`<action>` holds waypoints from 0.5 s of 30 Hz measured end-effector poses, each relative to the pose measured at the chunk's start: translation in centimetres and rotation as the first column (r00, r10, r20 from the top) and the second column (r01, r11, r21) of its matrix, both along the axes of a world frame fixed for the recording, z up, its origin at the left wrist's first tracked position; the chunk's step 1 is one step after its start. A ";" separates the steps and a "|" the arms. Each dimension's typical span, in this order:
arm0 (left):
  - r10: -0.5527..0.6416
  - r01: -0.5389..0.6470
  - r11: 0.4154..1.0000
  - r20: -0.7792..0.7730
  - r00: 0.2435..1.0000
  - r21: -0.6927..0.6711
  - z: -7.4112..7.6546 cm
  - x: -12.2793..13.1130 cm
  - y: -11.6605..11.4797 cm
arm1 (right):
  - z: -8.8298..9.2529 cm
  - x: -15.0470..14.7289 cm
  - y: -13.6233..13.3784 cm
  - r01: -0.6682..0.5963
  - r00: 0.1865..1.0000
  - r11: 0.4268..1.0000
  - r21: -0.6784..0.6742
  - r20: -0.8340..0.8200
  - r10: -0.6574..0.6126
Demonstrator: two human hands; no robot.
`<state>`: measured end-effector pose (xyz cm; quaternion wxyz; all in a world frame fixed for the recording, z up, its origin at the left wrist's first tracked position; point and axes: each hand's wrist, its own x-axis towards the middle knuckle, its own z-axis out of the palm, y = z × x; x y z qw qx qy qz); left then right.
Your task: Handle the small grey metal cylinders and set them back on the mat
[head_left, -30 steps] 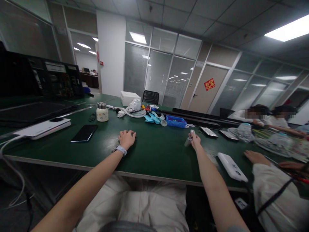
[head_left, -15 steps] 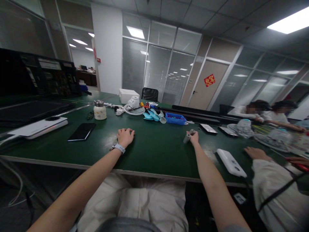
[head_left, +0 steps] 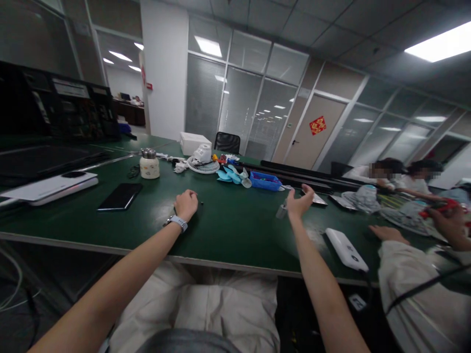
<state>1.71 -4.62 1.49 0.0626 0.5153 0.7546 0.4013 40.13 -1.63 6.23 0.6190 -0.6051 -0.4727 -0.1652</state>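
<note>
My left hand (head_left: 186, 204) rests on the green table (head_left: 235, 230) with its fingers curled into a loose fist, a watch on the wrist; a small dark bit lies just right of it. My right hand (head_left: 299, 202) is lifted off the table, fingers spread apart and holding nothing. Just left of it a small silver cylinder (head_left: 281, 211) stands on the table, apart from the hand.
A black phone (head_left: 119, 195), a white device (head_left: 51, 186) and a lidded jar (head_left: 149, 164) sit at left. A white fan (head_left: 201, 161), blue fan blades (head_left: 231, 175) and a blue tray (head_left: 265, 181) lie further back. A white power bank (head_left: 345, 248) and other people's hands are at right.
My right hand let go of the silver cylinder, lifted and spread its fingers. The left hand stayed put. A person at right raised a hand with a red object.
</note>
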 end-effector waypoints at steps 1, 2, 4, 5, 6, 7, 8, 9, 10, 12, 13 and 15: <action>0.013 -0.014 1.000 0.037 0.999 0.013 0.0 -0.2 0.1 | 0.2 -2.5 -0.8 -0.123 0.986 0.991 -0.046 0.103 0.128; 0.026 -0.027 0.999 0.067 0.997 0.027 0.0 -0.4 0.1 | 0.0 -5.3 -1.4 -0.282 0.929 0.949 -0.144 0.206 0.307; 0.042 -0.047 0.998 0.106 0.993 0.044 0.0 -0.7 0.1 | -1.4 -11.3 -2.2 -0.528 0.702 0.745 -0.407 0.285 0.653; 0.050 -0.055 0.998 0.117 0.992 0.043 0.0 -0.9 0.1 | -2.3 -14.2 -2.4 -0.570 0.610 0.642 -0.512 0.260 0.748; 0.057 -0.062 0.997 0.121 0.991 0.038 0.1 -0.9 0.0 | -3.3 -16.9 -2.4 -0.566 0.559 0.567 -0.599 0.227 0.797; 0.062 -0.067 0.997 0.121 0.991 0.030 0.1 -1.0 -0.1 | -4.2 -19.3 -2.2 -0.535 0.548 0.532 -0.656 0.210 0.810; 0.063 -0.066 0.998 0.114 0.992 0.024 0.2 -1.0 -0.2 | -4.8 -21.3 -1.9 -0.494 0.551 0.524 -0.694 0.216 0.806; 0.055 -0.058 0.998 0.100 0.993 0.023 0.3 -0.9 -0.3 | -5.3 -22.9 -1.5 -0.453 0.572 0.527 -0.719 0.219 0.790; 0.043 -0.044 0.999 0.093 0.995 0.014 0.5 -0.9 -0.4 | -5.5 -24.2 -1.1 -0.418 0.600 0.542 -0.729 0.226 0.768; 0.032 -0.032 0.999 0.080 0.996 -0.003 0.7 -0.7 -0.5 | -5.6 -25.7 -0.3 -0.371 0.639 0.569 -0.734 0.243 0.730; 0.027 -0.026 1.000 0.075 0.997 -0.010 0.8 -0.6 -0.5 | -5.5 -26.1 0.0 -0.362 0.650 0.579 -0.731 0.248 0.719; 0.023 -0.022 1.000 0.068 0.997 -0.014 0.9 -0.5 -0.6 | -5.3 -26.3 0.1 -0.367 0.656 0.587 -0.722 0.246 0.713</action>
